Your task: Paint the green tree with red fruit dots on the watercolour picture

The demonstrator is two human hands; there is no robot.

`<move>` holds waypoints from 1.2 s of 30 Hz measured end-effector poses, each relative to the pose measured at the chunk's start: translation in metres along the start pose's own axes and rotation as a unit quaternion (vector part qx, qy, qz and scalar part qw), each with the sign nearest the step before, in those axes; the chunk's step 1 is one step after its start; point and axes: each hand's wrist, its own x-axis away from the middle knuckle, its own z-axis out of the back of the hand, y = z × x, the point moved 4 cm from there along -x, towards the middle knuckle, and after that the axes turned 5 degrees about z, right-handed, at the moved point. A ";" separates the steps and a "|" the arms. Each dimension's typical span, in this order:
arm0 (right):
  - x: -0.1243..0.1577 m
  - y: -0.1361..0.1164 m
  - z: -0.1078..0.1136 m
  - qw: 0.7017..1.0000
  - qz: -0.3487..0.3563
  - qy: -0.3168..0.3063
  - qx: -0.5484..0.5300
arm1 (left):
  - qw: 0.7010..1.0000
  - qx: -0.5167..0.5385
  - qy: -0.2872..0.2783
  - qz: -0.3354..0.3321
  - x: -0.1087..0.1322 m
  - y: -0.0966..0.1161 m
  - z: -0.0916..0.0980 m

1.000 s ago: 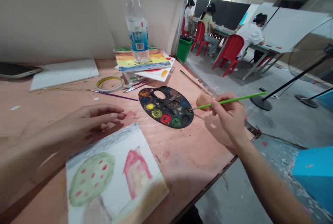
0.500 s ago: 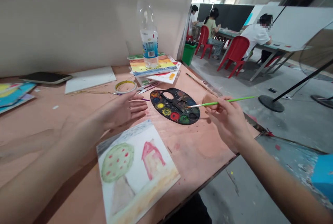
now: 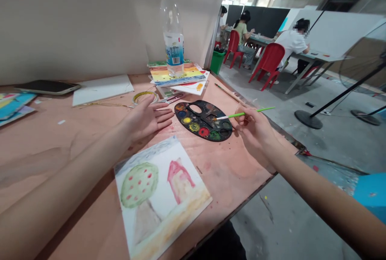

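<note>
Between the fingers of my right hand is a green-handled paintbrush, its tip over the dark mixing area of the black paint palette. Round wells of yellow, red, green and other paints line the palette. My left hand is open, palm turned up, fingers stretched toward the palette's left edge, with nothing in it. Below it lies a painting with a red-dotted green tree, a pink house and a yellow-orange ground. A small round cup, partly hidden, sits behind my right fingers.
A water bottle stands on stacked paintings at the back. A tape roll, a white board, a phone and another brush lie around. Several people sit beyond, near red chairs. The table's right edge drops to the floor.
My right hand and the brush have shifted slightly left, the tip moving a little left and up on the palette. My left hand's fingers look more spread. The view has shifted slightly.
</note>
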 end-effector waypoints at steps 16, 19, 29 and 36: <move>0.043 0.011 -0.008 0.979 -0.124 0.048 -0.152 | 0.946 -0.291 0.019 -0.144 -0.015 0.033 0.000; 0.045 0.010 -0.009 0.977 -0.133 0.042 -0.164 | 0.888 -0.398 -0.006 -0.231 -0.023 0.038 -0.018; 0.035 -0.025 0.016 0.961 0.201 0.041 0.185 | 0.811 -0.505 -0.129 -0.267 -0.069 0.023 -0.050; 0.047 -0.026 0.009 0.913 0.292 -0.001 0.285 | 0.710 -0.617 -0.178 -0.289 -0.076 0.023 -0.054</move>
